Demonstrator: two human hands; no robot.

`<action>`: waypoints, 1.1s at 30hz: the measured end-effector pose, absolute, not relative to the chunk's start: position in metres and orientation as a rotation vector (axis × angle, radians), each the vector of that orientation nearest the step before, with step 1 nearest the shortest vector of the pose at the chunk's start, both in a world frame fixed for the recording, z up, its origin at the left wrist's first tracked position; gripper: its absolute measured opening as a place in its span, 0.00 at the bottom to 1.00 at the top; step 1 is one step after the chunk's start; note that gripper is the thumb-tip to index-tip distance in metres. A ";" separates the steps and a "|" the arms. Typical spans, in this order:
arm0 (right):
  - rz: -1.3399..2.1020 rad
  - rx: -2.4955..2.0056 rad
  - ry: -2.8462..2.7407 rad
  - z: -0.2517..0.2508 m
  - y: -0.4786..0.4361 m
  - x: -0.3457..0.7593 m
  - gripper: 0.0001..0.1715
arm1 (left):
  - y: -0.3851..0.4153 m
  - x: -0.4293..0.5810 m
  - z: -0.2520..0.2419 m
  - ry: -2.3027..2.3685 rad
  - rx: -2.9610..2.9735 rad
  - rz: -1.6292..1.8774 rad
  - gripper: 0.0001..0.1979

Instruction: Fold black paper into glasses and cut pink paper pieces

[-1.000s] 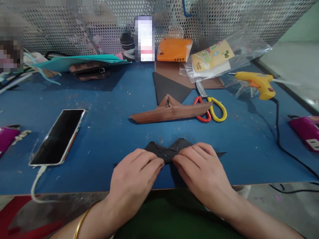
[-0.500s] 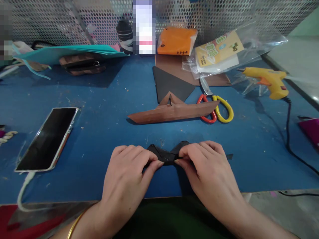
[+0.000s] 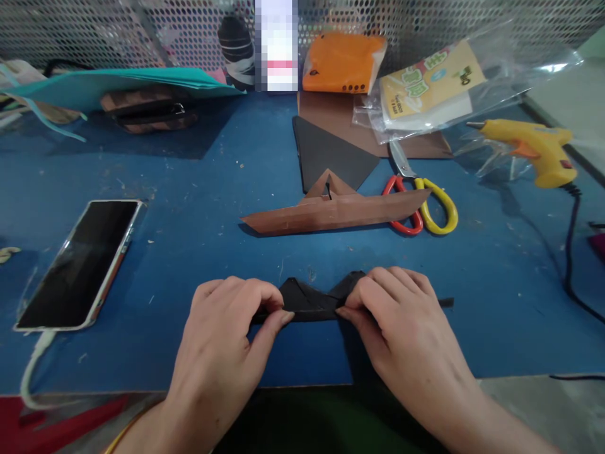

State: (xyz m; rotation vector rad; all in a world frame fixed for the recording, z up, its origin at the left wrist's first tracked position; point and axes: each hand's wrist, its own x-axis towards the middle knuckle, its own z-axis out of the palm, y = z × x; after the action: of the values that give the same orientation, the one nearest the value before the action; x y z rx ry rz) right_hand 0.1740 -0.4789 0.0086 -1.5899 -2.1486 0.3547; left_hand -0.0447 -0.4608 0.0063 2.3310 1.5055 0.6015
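Note:
A folded strip of black paper [image 3: 309,302] lies low over the front of the blue table, with two raised peaks along its far side. Thumb and fingers of my left hand [image 3: 231,334] pinch its near edge at the left. My right hand [image 3: 401,328] pinches the same edge farther right, and a thin black end pokes out beyond its knuckles. My fingers hide both outer parts of the strip. Behind it rests a long brown folded paper piece [image 3: 331,211] with a pointed peak, partly over the red and yellow handles of the scissors [image 3: 437,208].
Black sheet [image 3: 331,154] and brown sheet [image 3: 340,107] lie beyond the brown piece. A yellow glue gun [image 3: 534,145] with a cord is at right. To the left is a plugged-in phone [image 3: 80,265]. An orange packet [image 3: 344,63], a plastic bag [image 3: 430,88] and a brown pouch [image 3: 146,110] line the back.
My left hand has slid left along the strip, so more of its folded near edge shows between my hands. My right hand keeps its pinch. The view has shifted slightly.

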 end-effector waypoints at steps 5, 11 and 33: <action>0.402 -1.561 -2.154 0.009 -0.476 0.177 0.15 | -0.454 -0.046 0.007 1.461 2.282 0.588 0.04; 0.445 -1.549 -2.132 0.004 -0.476 0.179 0.15 | -0.460 -0.042 0.006 1.382 2.477 0.595 0.11; 0.337 -1.668 -2.059 0.001 -0.491 0.198 0.12 | -0.495 0.001 -0.010 1.020 3.161 0.559 0.23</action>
State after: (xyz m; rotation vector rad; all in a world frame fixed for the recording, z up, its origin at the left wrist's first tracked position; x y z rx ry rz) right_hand 0.1978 -0.4906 0.0010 -1.6683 -2.0590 0.3370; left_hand 0.0011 -0.4946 -0.0101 3.1605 1.0202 0.5593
